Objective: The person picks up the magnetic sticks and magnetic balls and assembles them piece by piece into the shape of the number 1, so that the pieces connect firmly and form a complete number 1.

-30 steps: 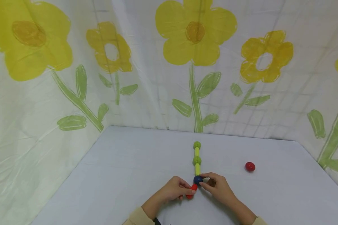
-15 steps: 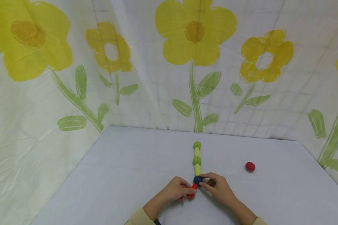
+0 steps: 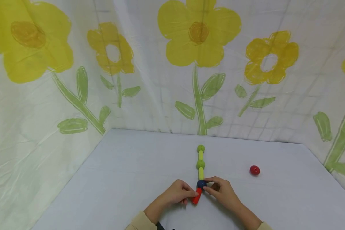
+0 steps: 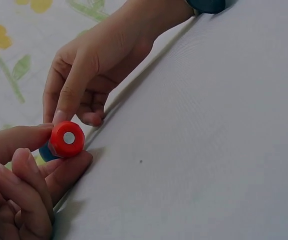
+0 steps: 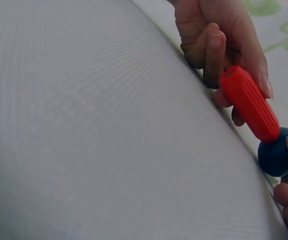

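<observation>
Between thumb and fingers my left hand (image 3: 179, 193) pinches a red ribbed rod (image 3: 197, 196). One end of this rod (image 5: 249, 103) meets a dark blue ball (image 3: 201, 184); the left wrist view shows a silvery disc in its near end. My right hand (image 3: 222, 191) holds the blue ball (image 5: 276, 154) from the right with thumb and fingertips. Beyond the ball a straight chain runs away from me: a yellow-green rod (image 3: 201, 173), a green ball (image 3: 200, 164), another yellow-green rod (image 3: 201, 155) and a green ball (image 3: 201, 148) at the far end.
A lone red ball (image 3: 255, 170) lies to the right of the chain on the white-covered table (image 3: 126, 166). Behind the table's far edge hangs a white curtain (image 3: 152, 95) printed with yellow flowers.
The red rod has turned into view, from lying mostly behind my left fingers to pointing toward me below the blue ball. My right hand and the green chain stay put.
</observation>
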{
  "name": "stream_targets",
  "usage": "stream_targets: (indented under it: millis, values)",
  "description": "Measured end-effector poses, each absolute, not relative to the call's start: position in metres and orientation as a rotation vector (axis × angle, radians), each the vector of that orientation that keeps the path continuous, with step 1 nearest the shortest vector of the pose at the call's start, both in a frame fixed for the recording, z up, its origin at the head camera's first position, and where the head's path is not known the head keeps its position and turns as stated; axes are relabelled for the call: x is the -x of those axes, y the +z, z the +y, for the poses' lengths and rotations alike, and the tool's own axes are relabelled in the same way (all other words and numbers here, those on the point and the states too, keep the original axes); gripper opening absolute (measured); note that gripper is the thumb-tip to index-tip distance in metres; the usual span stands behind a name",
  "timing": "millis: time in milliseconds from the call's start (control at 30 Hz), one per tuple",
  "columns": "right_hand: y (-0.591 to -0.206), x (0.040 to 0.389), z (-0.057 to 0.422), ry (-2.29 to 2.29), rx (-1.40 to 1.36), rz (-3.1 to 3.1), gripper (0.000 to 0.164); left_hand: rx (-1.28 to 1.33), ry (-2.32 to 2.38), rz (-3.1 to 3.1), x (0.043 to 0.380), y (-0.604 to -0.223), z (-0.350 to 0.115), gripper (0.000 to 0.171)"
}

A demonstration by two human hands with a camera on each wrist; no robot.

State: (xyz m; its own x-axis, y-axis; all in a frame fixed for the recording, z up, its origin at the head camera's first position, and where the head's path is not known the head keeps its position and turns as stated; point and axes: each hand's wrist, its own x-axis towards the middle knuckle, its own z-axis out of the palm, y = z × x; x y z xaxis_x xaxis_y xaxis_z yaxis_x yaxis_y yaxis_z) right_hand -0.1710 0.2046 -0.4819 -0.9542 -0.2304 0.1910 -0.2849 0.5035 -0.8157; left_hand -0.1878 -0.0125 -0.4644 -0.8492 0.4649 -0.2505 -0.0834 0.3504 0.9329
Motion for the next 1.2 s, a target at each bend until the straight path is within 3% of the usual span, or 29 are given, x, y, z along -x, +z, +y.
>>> stream_targets:
  millis: [1200]
  values:
    - [-0.480, 0.168, 0.203, 1.567, -0.445, -2.603, 0.029, -0.281, 1.624, 2.107, 0.173, -0.466, 0.007, 0.016]
